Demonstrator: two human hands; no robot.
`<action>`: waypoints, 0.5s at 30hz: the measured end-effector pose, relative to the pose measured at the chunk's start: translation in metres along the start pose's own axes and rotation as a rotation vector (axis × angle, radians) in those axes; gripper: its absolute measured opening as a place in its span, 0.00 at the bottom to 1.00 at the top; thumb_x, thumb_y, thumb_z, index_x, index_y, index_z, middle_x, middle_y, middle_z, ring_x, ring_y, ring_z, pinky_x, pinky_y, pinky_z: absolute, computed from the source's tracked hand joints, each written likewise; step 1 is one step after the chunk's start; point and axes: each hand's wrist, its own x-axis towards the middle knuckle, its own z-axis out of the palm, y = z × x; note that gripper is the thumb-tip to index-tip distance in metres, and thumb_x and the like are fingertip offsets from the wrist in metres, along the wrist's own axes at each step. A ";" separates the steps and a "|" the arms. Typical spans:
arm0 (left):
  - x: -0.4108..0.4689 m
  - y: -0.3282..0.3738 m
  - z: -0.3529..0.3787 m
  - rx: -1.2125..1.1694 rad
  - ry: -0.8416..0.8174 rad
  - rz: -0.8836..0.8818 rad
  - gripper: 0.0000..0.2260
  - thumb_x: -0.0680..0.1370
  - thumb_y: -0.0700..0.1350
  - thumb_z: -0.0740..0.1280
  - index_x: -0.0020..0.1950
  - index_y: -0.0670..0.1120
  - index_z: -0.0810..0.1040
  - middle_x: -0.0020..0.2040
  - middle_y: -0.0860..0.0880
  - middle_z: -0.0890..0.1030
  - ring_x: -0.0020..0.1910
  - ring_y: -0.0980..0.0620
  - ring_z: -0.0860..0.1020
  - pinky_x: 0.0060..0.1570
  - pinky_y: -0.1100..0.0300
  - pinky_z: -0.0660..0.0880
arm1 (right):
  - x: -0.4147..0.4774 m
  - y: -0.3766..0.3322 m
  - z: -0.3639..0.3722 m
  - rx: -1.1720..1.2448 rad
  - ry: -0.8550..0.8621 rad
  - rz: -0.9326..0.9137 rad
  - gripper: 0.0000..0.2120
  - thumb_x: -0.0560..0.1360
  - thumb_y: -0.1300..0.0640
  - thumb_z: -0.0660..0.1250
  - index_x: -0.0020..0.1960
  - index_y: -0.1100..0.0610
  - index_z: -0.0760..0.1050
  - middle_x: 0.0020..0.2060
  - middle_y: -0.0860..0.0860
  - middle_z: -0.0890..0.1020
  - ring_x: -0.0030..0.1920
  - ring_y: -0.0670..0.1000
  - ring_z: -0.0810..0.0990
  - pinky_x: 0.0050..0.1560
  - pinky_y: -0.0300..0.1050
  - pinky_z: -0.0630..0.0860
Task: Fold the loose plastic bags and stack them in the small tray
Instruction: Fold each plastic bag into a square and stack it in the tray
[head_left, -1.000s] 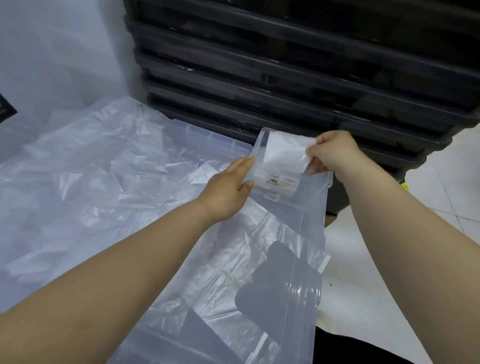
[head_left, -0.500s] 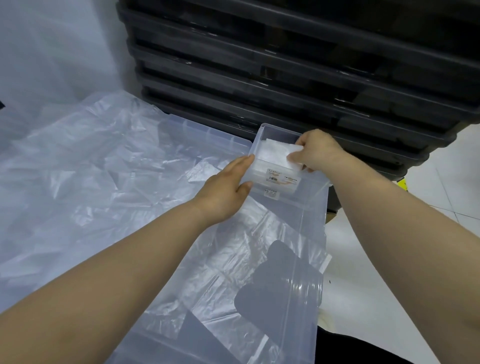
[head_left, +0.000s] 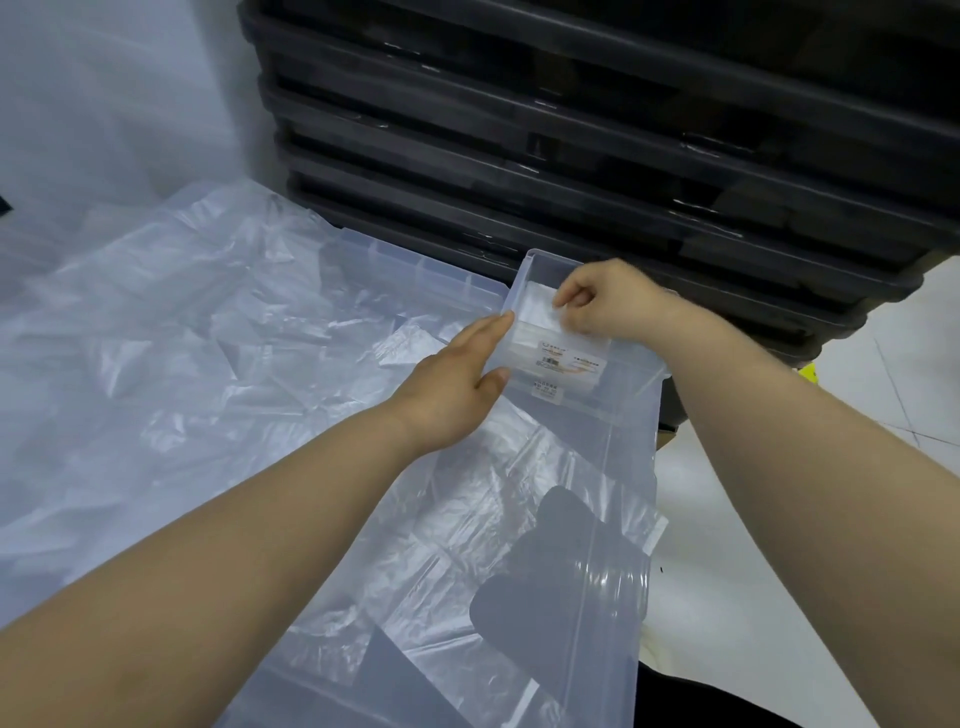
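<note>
In the tray (head_left: 519, 285) — bag (head_left: 536, 313) lower now

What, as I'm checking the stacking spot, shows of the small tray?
The small tray is a clear rectangular plastic box with printed labels on its near wall. It sits upright in the clear bin's far corner, before black crates. The left hand rests against its left wall; the right hand pinches a folded bag inside.

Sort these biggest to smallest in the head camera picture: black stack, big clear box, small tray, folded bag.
1. black stack, though it runs out of the picture.
2. big clear box, nearer the camera, also cut off.
3. small tray.
4. folded bag, lying inside the tray.
</note>
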 end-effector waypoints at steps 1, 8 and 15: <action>0.000 0.000 0.000 0.003 -0.004 0.003 0.24 0.82 0.45 0.54 0.76 0.53 0.49 0.76 0.56 0.51 0.73 0.53 0.58 0.71 0.56 0.58 | 0.003 0.001 0.005 0.005 -0.022 0.022 0.09 0.74 0.65 0.64 0.53 0.57 0.77 0.35 0.46 0.73 0.35 0.42 0.72 0.36 0.32 0.70; -0.005 -0.002 -0.003 0.011 0.005 0.007 0.26 0.81 0.46 0.56 0.76 0.54 0.49 0.76 0.55 0.53 0.72 0.52 0.60 0.69 0.59 0.60 | 0.000 -0.006 0.012 0.079 0.184 0.043 0.10 0.77 0.63 0.60 0.55 0.56 0.76 0.43 0.47 0.75 0.46 0.48 0.75 0.45 0.39 0.70; -0.066 -0.027 -0.031 0.454 -0.126 -0.094 0.23 0.80 0.51 0.58 0.74 0.51 0.59 0.75 0.52 0.57 0.72 0.53 0.59 0.66 0.62 0.57 | -0.079 -0.044 0.057 0.005 0.216 -0.306 0.11 0.76 0.61 0.62 0.57 0.58 0.77 0.52 0.50 0.79 0.54 0.50 0.75 0.54 0.39 0.67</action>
